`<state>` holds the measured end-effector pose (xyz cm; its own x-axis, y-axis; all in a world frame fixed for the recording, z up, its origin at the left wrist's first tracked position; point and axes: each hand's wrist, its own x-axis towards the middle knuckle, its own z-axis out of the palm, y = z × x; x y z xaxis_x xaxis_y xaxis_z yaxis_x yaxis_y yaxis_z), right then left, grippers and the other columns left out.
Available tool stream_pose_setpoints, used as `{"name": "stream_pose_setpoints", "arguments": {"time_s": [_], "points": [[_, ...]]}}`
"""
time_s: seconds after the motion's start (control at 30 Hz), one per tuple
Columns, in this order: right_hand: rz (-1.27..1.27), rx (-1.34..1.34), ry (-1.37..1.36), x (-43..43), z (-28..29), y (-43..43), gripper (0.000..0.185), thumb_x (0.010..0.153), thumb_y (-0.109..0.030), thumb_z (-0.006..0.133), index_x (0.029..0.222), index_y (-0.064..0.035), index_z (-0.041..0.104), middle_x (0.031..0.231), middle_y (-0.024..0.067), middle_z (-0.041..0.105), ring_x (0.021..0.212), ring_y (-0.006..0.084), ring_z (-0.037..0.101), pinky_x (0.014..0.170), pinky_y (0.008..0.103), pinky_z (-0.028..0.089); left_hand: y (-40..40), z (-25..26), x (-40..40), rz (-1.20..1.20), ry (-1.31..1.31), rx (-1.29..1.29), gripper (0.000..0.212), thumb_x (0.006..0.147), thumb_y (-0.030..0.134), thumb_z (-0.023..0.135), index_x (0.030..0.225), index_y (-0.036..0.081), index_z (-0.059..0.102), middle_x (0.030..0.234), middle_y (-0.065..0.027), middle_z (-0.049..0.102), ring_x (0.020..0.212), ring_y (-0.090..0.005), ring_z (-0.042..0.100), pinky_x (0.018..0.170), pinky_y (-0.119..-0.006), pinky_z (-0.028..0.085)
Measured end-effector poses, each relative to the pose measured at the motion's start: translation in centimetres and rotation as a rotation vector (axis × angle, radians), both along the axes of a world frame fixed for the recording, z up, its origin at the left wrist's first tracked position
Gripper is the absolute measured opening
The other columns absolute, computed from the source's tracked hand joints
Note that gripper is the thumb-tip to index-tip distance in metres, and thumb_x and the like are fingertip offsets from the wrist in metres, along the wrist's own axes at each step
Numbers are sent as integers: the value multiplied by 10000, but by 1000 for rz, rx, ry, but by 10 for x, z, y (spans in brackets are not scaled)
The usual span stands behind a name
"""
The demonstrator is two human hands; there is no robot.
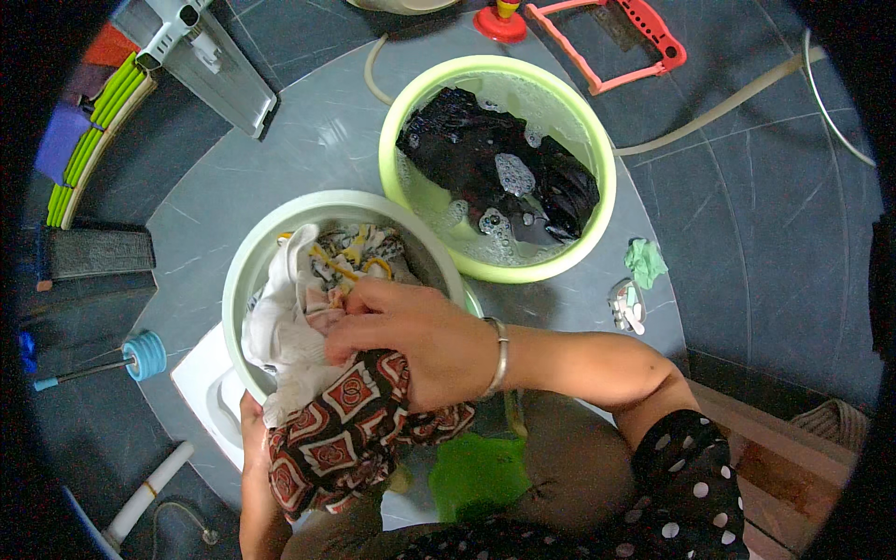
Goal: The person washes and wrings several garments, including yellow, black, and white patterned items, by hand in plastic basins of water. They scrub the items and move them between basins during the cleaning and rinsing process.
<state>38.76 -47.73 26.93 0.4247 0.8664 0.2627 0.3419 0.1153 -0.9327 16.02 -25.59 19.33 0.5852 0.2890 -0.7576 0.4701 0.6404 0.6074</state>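
Note:
A pale round plastic basin (350, 199) filled with clothes stands low before me. My right hand (420, 336), with a bangle on its wrist, reaches over its rim, fingers among the clothes; whether they grip anything is unclear. White cloth (283, 325) and a yellow-and-grey patterned cloth (360, 248) lie in the basin. A red, black and white patterned cloth (336, 448) hangs over the near rim, below my right hand. My left hand (253, 420) is at the basin's lower left edge, its fingers mostly hidden. A lime-green basin (602, 210) beyond holds a dark garment (490, 161) in sudsy water.
A squat toilet (217, 392) lies at the left, by a blue-headed brush (145, 355). A hose (721, 108), a red plunger (500, 24) and a pink frame (595, 84) are beyond the basins. A small container (626, 308) sits at the right, by a green cloth (645, 263).

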Motion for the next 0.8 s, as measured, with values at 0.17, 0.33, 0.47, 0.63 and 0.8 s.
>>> {"name": "stream_pose_setpoints", "arguments": {"time_s": [0.17, 0.33, 0.47, 0.63, 0.8], "points": [[-35, 17, -30, 33, 21, -18, 510, 576, -279, 788, 988, -45, 601, 979, 119, 543, 863, 260, 544, 753, 329, 438, -3, 4, 12, -85, -3, 150, 365, 772, -12, 543, 1133, -48, 505, 953, -116, 609, 758, -170, 602, 636, -277, 506], [-456, 33, 127, 71, 29, -60, 452, 677, -210, 694, 1057, -4, 562, 1035, 91, 599, 986, 210, 569, 872, 340, 441, -8, 2, 23, -55, 107, 318, 345, 743, -25, 544, 1088, -48, 528, 885, -102, 610, 686, -151, 581, 577, -262, 486], [-784, 4, 55, 110, 14, -127, 514, 705, -81, 682, 1179, 19, 512, 1097, 69, 606, 991, 166, 575, 903, 307, 438, -18, 8, 32, 51, 136, 308, 309, 725, -43, 521, 1034, -30, 527, 802, -66, 576, 605, -114, 524, 440, -220, 399], [-1018, -33, 209, 152, -55, -155, 563, 666, 95, 679, 1198, -2, 524, 1019, 57, 636, 874, 125, 600, 803, 252, 473, -13, 18, 34, -19, 181, 333, 329, 710, 7, 545, 1039, 6, 528, 814, -58, 582, 645, -141, 571, 480, -239, 480], [-1063, -199, 119, 146, -110, -163, 502, 620, 61, 703, 1102, -6, 579, 934, 60, 649, 837, 127, 612, 777, 251, 476, -20, 17, 34, 36, 145, 358, 340, 734, -5, 525, 1073, -22, 505, 873, -86, 595, 681, -156, 592, 534, -254, 518]]}}
